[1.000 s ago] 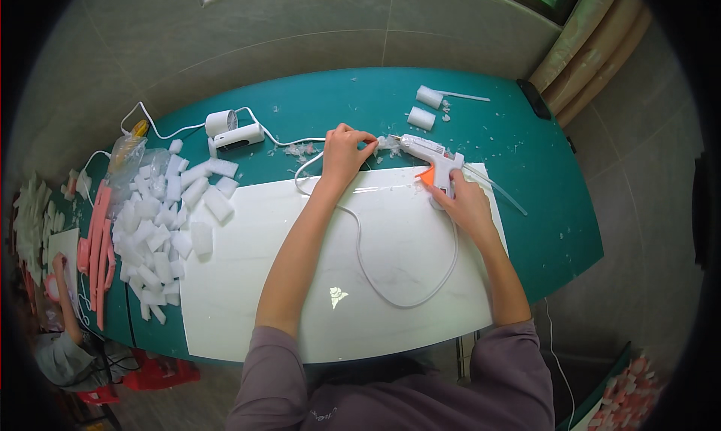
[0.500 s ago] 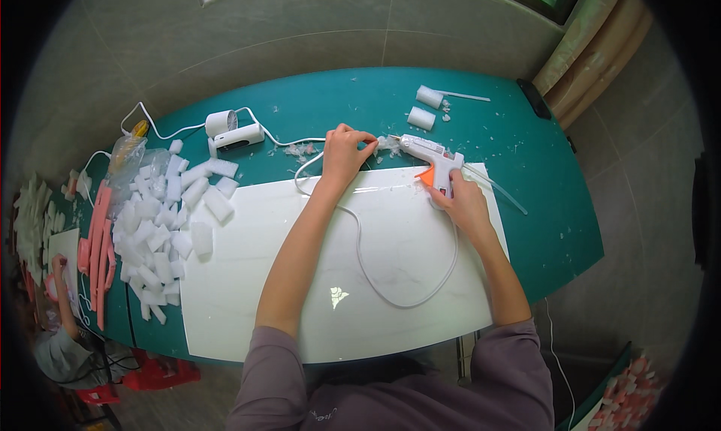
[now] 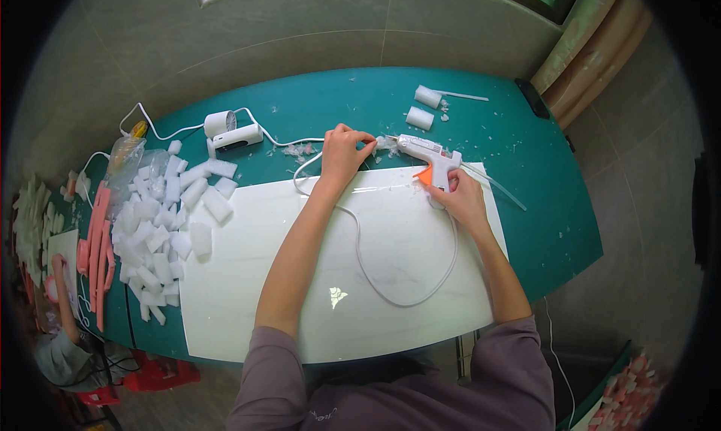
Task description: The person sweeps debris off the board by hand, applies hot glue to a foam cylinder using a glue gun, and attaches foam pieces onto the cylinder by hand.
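Observation:
A white hot glue gun with an orange trigger lies on its side near the far edge of the white board, its nozzle pointing left. My right hand is closed around its grip. From its back end a clear glue stick sticks out to the right. My left hand is pinched, fingertips just left of the nozzle beside a small heap of clear glue scraps. Whatever those fingers hold is too small to make out. The gun's white cord loops across the board below both hands.
A glossy white board covers the near part of the green table. White foam pieces are piled left, by pink strips. A small white device stands behind. Two foam cylinders lie far right. Another person's arm shows left.

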The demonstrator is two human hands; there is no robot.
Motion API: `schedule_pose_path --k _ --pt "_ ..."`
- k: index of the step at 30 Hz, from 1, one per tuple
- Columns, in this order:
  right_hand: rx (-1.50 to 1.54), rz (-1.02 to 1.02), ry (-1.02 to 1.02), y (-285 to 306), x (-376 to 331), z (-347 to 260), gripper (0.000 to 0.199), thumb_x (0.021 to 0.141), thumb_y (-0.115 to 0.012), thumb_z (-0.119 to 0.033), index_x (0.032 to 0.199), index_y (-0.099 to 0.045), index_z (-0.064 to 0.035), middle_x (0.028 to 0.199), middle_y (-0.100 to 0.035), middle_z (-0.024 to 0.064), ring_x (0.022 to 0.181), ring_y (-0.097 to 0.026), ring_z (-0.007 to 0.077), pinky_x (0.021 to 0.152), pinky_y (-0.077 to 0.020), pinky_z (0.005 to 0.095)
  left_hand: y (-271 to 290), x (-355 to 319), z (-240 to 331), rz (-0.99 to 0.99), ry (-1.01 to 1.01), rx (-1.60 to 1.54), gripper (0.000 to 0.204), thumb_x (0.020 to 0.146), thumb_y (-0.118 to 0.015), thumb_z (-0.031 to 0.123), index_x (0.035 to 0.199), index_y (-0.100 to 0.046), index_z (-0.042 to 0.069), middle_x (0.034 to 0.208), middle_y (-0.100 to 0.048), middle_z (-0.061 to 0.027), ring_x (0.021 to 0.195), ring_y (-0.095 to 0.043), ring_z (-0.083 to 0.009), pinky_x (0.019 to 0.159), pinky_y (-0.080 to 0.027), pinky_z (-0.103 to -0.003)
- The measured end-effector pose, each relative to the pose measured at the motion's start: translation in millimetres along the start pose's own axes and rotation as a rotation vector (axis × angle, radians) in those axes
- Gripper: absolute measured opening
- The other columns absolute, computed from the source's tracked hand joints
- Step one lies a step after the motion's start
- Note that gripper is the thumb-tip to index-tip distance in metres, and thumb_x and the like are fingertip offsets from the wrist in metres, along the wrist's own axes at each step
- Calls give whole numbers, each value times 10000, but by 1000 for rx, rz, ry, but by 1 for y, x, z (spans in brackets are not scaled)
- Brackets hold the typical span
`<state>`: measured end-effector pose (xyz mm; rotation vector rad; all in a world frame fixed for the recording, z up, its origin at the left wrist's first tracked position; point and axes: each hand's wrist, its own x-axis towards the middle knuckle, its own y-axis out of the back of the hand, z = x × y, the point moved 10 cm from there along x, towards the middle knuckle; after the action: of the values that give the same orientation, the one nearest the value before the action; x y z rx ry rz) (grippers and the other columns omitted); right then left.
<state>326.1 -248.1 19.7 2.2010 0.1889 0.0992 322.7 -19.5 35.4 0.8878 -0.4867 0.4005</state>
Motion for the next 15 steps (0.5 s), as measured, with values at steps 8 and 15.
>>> schedule_pose_path --k 8,15 --pt "204 18 24 -9 8 10 496 596 -714 -320 888 -540 42 763 -599 141 647 -581 197 595 -455 296 -4 0 -4 -4 27 -13 83 674 -682 178 725 -690 114 645 -572 -40 753 -496 -181 734 -382 -296" --pt "64 -78 49 -8 1 -4 469 636 -693 -305 889 -535 57 771 -615 174 676 -613 235 607 -474 311 -6 -1 -9 -8 53 -22 82 671 -685 177 728 -690 118 667 -563 -51 760 -491 -195 728 -390 -300"
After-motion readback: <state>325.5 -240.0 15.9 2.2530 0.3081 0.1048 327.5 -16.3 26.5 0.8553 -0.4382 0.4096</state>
